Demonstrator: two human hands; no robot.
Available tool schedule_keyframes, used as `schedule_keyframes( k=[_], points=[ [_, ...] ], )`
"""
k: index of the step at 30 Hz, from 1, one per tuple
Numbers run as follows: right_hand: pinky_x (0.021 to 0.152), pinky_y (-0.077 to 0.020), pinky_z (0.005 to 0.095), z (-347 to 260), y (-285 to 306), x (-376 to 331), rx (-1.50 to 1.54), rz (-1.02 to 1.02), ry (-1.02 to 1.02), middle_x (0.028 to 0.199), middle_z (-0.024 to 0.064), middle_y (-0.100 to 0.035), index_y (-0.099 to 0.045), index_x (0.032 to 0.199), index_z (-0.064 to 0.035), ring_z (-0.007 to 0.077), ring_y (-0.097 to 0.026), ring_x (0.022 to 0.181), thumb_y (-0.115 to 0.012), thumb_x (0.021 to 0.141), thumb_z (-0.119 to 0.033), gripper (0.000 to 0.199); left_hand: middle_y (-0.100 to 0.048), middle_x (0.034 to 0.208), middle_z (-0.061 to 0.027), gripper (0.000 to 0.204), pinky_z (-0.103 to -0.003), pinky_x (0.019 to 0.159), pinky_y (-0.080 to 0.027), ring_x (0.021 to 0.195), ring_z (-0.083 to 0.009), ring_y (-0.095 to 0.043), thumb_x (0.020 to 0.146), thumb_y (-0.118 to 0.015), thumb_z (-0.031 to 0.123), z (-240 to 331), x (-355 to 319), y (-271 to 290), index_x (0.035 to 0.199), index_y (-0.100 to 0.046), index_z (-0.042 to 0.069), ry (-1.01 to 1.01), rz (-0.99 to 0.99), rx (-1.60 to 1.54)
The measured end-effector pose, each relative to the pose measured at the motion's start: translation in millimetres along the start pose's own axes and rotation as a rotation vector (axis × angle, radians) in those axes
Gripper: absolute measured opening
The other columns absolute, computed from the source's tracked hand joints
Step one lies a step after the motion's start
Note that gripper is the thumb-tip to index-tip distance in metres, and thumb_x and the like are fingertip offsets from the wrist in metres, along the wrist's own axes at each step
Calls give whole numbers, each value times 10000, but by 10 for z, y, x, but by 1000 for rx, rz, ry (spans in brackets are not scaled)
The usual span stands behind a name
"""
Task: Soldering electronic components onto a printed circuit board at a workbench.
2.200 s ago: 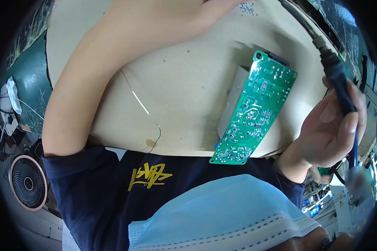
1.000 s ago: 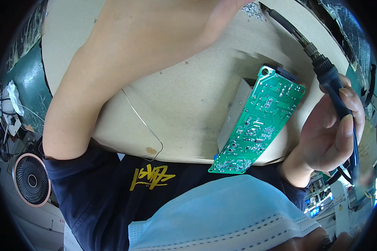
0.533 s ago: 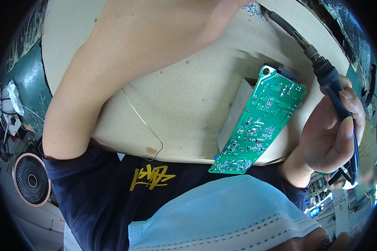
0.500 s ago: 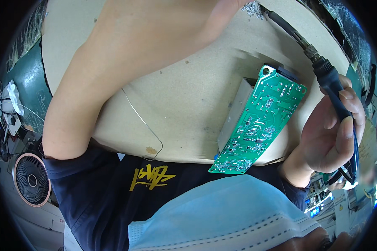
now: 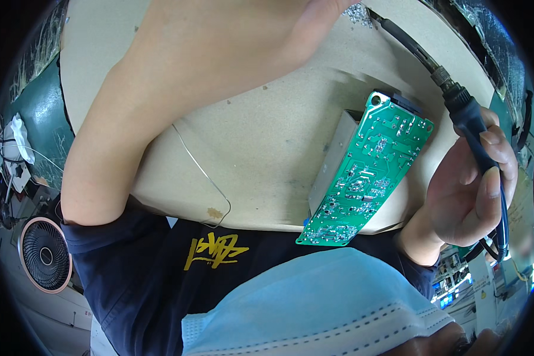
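Soldering iron (in the right hand) now nearer the silvery bits

We find yellow graffiti-style lettering across the navy T-shirt — and a tiny yellow mark on a pale panel, too small for us to read.

The person at the bench has a soldering iron in the right hand, its tip beside a little heap of silvery bits. The left hand runs off the top edge, fingers hidden. Between the arms, a green circuit board sits solder side up above the tan worktop, well apart from a thin bent wire.
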State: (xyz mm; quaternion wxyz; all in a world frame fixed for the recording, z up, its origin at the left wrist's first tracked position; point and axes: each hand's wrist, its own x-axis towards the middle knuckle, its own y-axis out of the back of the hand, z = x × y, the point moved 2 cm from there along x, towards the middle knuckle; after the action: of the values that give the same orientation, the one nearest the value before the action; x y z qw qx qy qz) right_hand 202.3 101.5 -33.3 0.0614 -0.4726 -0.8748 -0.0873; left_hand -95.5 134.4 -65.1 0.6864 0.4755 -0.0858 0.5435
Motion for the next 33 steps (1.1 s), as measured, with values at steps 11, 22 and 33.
schedule_keyframes(
  k=[11, 22, 33],
  points=[
    [1012, -377, 520, 4, -27, 13, -12, 5, 14, 1201, 206, -628, -616, 1307, 44, 401, -514, 1156, -420, 1004, -261, 473, -491, 662, -99, 111, -370, 565, -380, 605, -256, -502, 836, -656, -38, -3, -22, -4, 830, -566, 27, 47, -5, -2],
    [1036, -397, 518, -57, 28, -22, -65, 68, 39, 999, 141, -637, -609, 1308, 62, 364, -553, 1108, -371, 1006, -260, 501, -484, 655, -90, 110, -352, 545, -367, 584, -232, -496, 834, -650, -35, 93, 85, 67, 845, -559, 25, 247, -108, -36],
    [894, -416, 422, -559, -35, -237, -70, 264, 147, 636, -1, -425, -667, 1199, 55, 128, -472, 729, -403, 981, -242, 454, -447, 673, 21, 85, -244, 499, -284, 554, -33, -387, 869, -671, -12, 379, 240, 87, 902, -594, 4, 559, -257, -393]
  ],
)
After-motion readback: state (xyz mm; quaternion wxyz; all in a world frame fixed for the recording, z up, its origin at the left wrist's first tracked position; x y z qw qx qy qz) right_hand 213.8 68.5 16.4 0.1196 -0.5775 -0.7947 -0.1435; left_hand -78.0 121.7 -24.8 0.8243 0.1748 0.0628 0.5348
